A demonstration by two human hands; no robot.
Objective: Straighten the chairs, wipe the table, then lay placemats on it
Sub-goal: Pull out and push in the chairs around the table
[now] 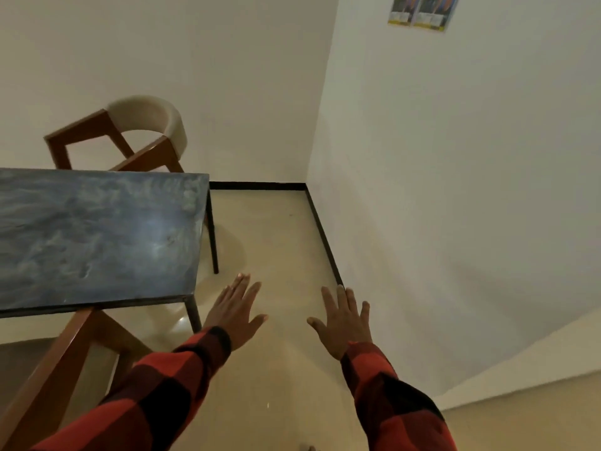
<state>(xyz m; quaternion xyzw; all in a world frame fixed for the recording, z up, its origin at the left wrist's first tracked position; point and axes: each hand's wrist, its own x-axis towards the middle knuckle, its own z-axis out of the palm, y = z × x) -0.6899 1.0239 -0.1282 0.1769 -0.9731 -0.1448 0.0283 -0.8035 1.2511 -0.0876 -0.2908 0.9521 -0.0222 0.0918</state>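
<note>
Left hand [234, 312] and right hand [344, 322]: grip wide, fingers spread, holding nothing, above the floor [276, 242]. Counter [97, 236] lies left of both hands. One chair [130, 138] stands at its far side; another chair [65, 359] at its near side.

Honestly you won't find anything readable here. The only printed thing is the poster [422, 9] stuck high up on the right-hand wall [471, 174], cut off by the top of the frame. You can see it's got two dark panels side by side with pale blocks and a yellow strip along the bottom, which look like they hold print, but it's way too small and blurry to make out a single word or number. No labels, brands or signs you can read on anything else either.
</note>
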